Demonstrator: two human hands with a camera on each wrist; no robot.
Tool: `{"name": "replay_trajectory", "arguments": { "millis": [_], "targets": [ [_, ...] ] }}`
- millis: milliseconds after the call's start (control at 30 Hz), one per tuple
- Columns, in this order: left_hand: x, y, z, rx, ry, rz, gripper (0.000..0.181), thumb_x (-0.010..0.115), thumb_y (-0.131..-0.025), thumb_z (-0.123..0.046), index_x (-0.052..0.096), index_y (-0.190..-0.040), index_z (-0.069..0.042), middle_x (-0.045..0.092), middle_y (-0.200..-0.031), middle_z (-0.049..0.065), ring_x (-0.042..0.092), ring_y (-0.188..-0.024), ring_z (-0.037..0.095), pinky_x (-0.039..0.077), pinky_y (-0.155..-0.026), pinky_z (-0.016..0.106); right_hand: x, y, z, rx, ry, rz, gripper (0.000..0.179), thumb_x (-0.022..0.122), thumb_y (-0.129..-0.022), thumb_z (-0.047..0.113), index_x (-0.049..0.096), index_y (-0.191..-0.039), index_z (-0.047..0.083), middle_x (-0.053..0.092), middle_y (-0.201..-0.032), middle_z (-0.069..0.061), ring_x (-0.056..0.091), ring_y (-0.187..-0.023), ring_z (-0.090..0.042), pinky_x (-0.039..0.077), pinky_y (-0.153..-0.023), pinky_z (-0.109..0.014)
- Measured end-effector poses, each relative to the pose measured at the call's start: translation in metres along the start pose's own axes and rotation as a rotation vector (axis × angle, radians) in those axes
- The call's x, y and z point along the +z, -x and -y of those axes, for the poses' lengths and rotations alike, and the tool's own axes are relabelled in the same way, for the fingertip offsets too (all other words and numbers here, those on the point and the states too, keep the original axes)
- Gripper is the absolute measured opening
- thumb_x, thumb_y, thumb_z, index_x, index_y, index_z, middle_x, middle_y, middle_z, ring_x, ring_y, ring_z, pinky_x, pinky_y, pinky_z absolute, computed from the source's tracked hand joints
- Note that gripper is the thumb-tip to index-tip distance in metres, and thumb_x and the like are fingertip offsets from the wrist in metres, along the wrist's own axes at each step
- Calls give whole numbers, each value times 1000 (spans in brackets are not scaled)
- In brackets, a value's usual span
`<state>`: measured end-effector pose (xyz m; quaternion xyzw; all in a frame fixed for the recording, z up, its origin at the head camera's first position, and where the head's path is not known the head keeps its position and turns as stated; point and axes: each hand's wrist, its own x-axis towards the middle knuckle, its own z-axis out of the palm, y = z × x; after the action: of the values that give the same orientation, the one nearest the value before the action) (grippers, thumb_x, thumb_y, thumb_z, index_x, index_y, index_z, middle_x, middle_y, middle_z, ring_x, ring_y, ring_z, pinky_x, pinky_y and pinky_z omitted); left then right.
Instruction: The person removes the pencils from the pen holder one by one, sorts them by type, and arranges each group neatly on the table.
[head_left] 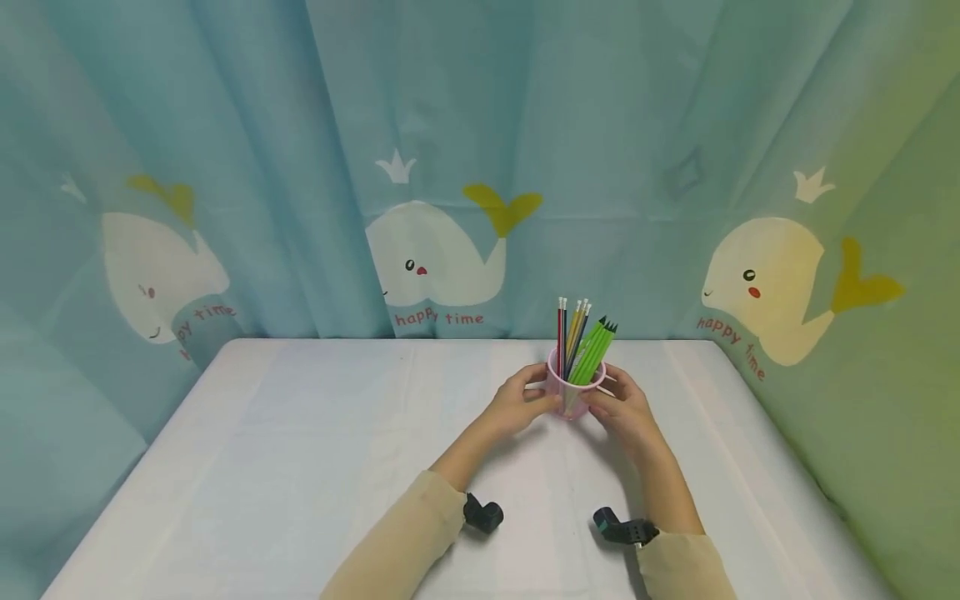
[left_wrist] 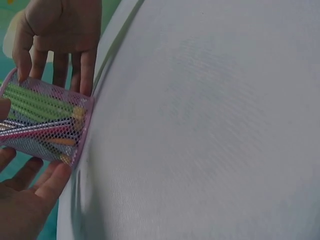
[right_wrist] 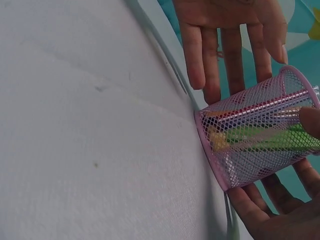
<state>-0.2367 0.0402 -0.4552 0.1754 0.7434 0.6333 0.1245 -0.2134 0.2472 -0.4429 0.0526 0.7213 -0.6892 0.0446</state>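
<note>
A pink mesh pencil cup point(head_left: 572, 402) stands upright near the far edge of the table, right of the middle. My left hand point(head_left: 519, 402) holds its left side, thumb in front and fingers spread around behind. From the right, my right hand point(head_left: 624, 407) holds the opposite side with thumb and fingers. Bright green pencils point(head_left: 595, 354) lean to the right inside the cup, black points up. Beside them are red, dark and yellow pencils point(head_left: 562, 329) with white upper ends. In the right wrist view, the pencils' lower ends show through the mesh wall point(right_wrist: 250, 170), close to the cup's base.
A white cloth covers the table point(head_left: 300, 467). Right behind its far edge hangs a blue-green curtain point(head_left: 600, 167) printed with whales, which continues along both sides. Small black cameras point(head_left: 483, 515) are strapped to both wrists, near beige sleeves point(head_left: 405, 533).
</note>
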Motion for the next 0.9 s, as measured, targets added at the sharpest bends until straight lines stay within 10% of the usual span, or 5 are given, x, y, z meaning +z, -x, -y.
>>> {"name": "replay_trajectory", "arguments": {
  "millis": [900],
  "targets": [
    [-37, 23, 7, -19, -87, -51, 61, 77, -88, -16, 44, -140, -11, 53, -140, 13, 60, -121, 33, 57, -95, 40, 22, 2, -9, -103, 133, 204, 65, 71, -88, 8, 41, -146, 5, 45, -147, -25, 48, -133, -41, 47, -102, -36]
  ]
}}
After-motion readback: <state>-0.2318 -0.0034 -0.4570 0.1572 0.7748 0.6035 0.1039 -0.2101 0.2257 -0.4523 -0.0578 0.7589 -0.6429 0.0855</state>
